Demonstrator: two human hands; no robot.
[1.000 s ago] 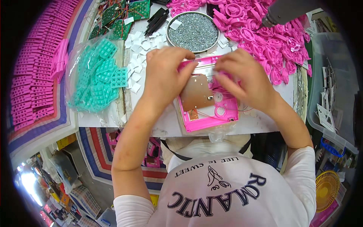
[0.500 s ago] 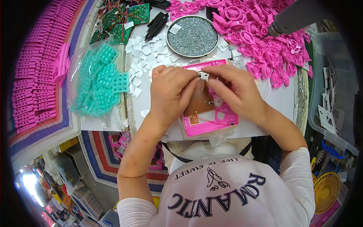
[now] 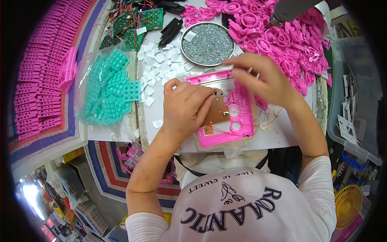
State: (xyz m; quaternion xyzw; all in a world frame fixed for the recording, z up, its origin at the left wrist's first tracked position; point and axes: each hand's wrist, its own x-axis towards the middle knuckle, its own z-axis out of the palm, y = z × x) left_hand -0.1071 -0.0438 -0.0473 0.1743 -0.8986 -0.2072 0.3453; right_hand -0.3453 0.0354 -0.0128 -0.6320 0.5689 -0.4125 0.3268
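A pink plastic case [image 3: 211, 139] lies face down in front of me, and a brown circuit board [image 3: 217, 114] sits inside it on the left. My left hand [image 3: 186, 105] is closed, with thumb and index finger pinching the board's upper edge beside a small black part. My right hand [image 3: 264, 82] is raised above the case's upper right corner. Its thumb and index finger are apart and point toward the round tray [image 3: 182, 51] of small silver screws [image 3: 207, 43]. Nothing shows between those fingers. Thin wires [image 3: 269, 122] trail from the case's right side.
Small white squares [image 3: 155, 68] lie scattered left of the tray. A bag of teal keypads [image 3: 113, 86] is farther left, with green circuit boards [image 3: 152, 19] behind. Pink ring-shaped parts [image 3: 278, 52] heap at the back right beneath a dark tool [image 3: 288, 14]. Pink strips [image 3: 38, 86] fill the far left.
My right hand has lifted off the board and moved up and right, toward the screw tray. The left hand stays at the board, which now lies more uncovered.
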